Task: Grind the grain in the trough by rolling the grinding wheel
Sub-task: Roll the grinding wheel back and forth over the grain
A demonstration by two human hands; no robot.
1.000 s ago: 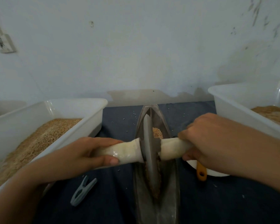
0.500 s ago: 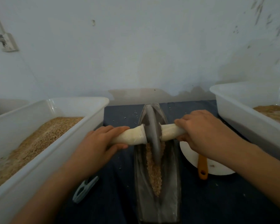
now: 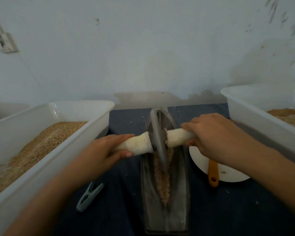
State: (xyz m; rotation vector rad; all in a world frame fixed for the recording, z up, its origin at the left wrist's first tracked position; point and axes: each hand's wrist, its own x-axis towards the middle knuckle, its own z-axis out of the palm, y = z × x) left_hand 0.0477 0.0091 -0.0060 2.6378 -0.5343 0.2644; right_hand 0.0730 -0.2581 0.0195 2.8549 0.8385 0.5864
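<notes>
A narrow boat-shaped metal trough (image 3: pixel 180 193) lies lengthwise on the dark cloth in front of me. A strip of brownish grain (image 3: pixel 162 183) fills its groove. The thin metal grinding wheel (image 3: pixel 157 138) stands on edge in the far half of the trough, tilted slightly. A cloth-wrapped white axle passes through it. My left hand (image 3: pixel 102 152) grips the left handle (image 3: pixel 136 145). My right hand (image 3: pixel 211 135) grips the right handle (image 3: pixel 177 137).
A white plastic tub (image 3: pixel 61 150) of grain stands at the left. Another tub (image 3: pixel 255 120) with ground meal is at the right. A white plate (image 3: pixel 228 172) with an orange-handled tool (image 3: pixel 213 174) lies right of the trough. A grey clothes peg (image 3: pixel 88 196) lies left. The wall is close behind.
Both hands pushed the wheel away from me along the trough, from its middle to the far half. More grain now shows in the near part of the groove.
</notes>
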